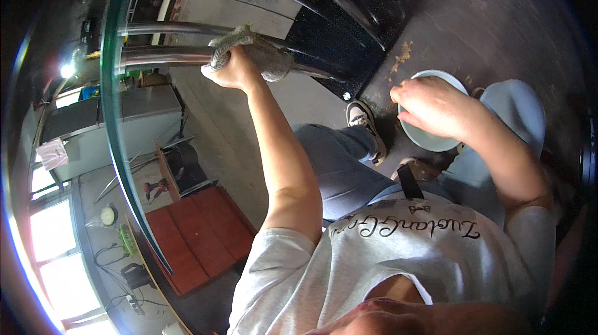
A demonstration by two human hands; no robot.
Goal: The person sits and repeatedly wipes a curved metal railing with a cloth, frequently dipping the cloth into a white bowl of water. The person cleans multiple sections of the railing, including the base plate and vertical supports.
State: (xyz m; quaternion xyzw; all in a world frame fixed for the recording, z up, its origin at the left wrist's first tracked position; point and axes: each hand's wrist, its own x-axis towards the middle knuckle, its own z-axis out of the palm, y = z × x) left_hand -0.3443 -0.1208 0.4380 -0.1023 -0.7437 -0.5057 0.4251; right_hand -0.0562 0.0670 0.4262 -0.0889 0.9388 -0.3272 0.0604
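Observation:
My left hand [233, 71] grips a grey cloth [271, 57], which is wrapped around shiny metal tubes [163, 57] of a frame under a glass top. The glass edge [111, 101] runs down the left. My right hand [427, 104] is over a pale round bowl [434, 144], its fingers reaching across the far left rim and the thumb near the inside. Whether that hand holds the rim is not clear, and it hides much of the bowl's inside. The tubes run to a black base plate [345, 45] with round metal fittings.
A red-brown panel [201, 237] lies at lower left, with a power drill [155, 189] beside an open box. Grey cabinets [117, 134], windows and cables are farther left. My shoe [366, 125] stands near the base plate, on a dark floor [472, 22] with yellowish marks.

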